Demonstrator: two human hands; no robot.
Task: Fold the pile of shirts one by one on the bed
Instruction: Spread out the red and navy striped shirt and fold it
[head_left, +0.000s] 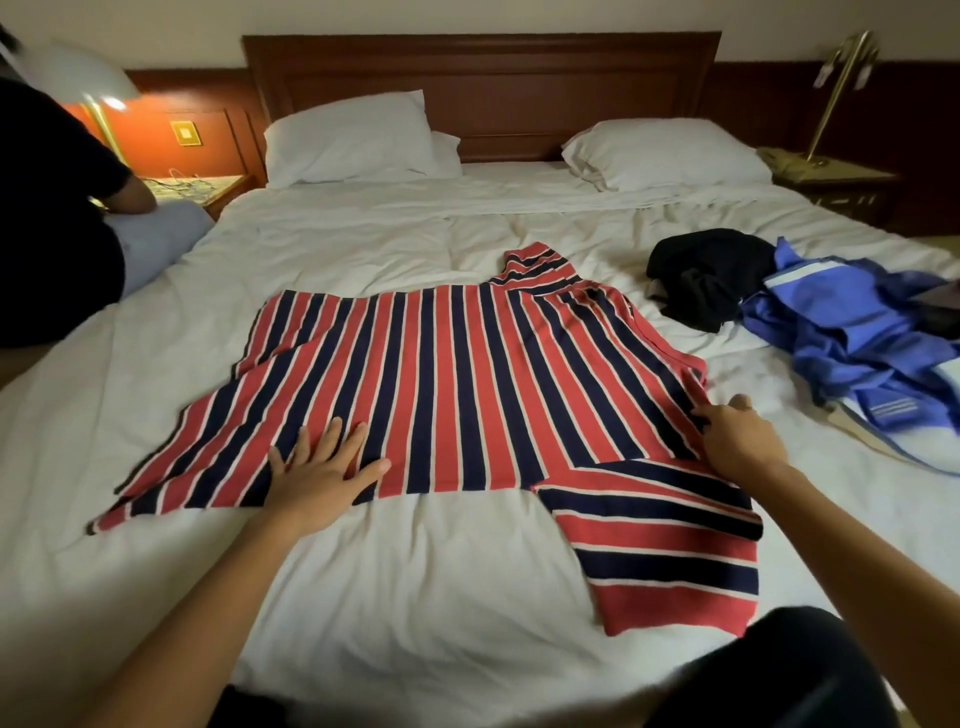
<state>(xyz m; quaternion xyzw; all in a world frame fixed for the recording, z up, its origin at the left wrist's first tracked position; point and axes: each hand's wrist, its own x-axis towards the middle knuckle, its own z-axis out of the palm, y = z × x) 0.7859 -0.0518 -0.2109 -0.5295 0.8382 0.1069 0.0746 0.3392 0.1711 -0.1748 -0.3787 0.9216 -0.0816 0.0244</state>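
A red, navy and white striped shirt (457, 384) lies spread flat across the middle of the white bed (415, 561), its collar toward the right and one sleeve hanging toward me at the lower right. My left hand (322, 467) presses flat with spread fingers on the shirt's near edge. My right hand (737, 436) rests on the shirt's right shoulder area, fingers curled against the fabric. Farther right lie a crumpled black shirt (711, 275) and a blue and white garment (862, 343).
Two white pillows (353, 140) (670, 150) lean at the wooden headboard (483, 83). Another person in dark clothes (57, 208) sits at the bed's left edge. Nightstands with brass lamps (836, 93) flank the bed.
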